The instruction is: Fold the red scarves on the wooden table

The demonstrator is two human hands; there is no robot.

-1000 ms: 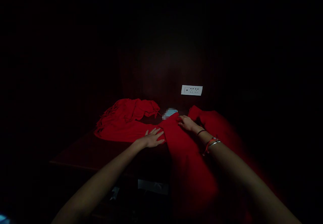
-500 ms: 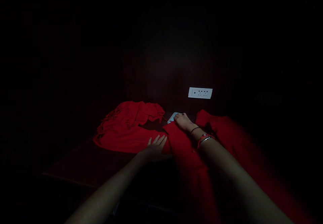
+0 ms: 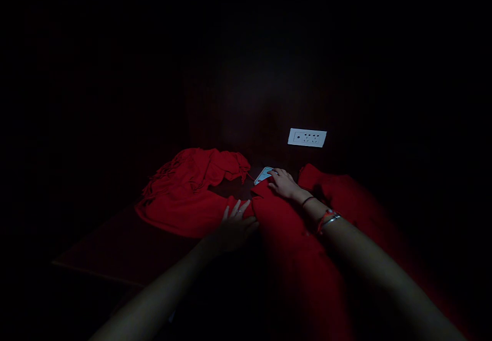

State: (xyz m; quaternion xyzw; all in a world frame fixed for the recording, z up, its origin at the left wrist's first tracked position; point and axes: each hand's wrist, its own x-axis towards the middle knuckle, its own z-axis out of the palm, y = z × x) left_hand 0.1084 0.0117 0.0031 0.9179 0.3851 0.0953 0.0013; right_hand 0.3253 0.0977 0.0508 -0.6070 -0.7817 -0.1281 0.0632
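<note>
Background: a very dark wall [image 3: 249, 92], with a white socket panel [image 3: 307, 137] fixed low on it.
Surface: a dark tabletop [image 3: 111, 246], its near edge just visible at left.
Red cloth: the fringed stretch [image 3: 184, 205] lies in a curve on the left of the tabletop; the middle stretch [image 3: 292, 233] runs from near the wall towards the wearer; the right stretch [image 3: 346, 192] lies beyond the right forearm.
Left hand: the left hand [image 3: 233, 228] has its fingers spread on the inner end of the fringed stretch, unclenched, probably to stop it sliding.
Right hand: the right hand [image 3: 283, 183] bends over the far end of the middle stretch, seemingly to steady that end; whether it grasps any fabric, I cannot tell.
Pale flat object: the pale flat object [image 3: 262, 176] lies by the right fingertips, partly covered, perhaps leaned on only because it is so close (its markings are too dim to read).
Cloth count: three visible stretches; whether they join is hidden.
Other counts: two hands, one pale flat object, one socket panel with one round port and two socket groups.
Worn: one ring [image 3: 239, 212] on the left; one dark band [image 3: 308, 201], one red bracelet and one silver bangle on the right wrist.
</note>
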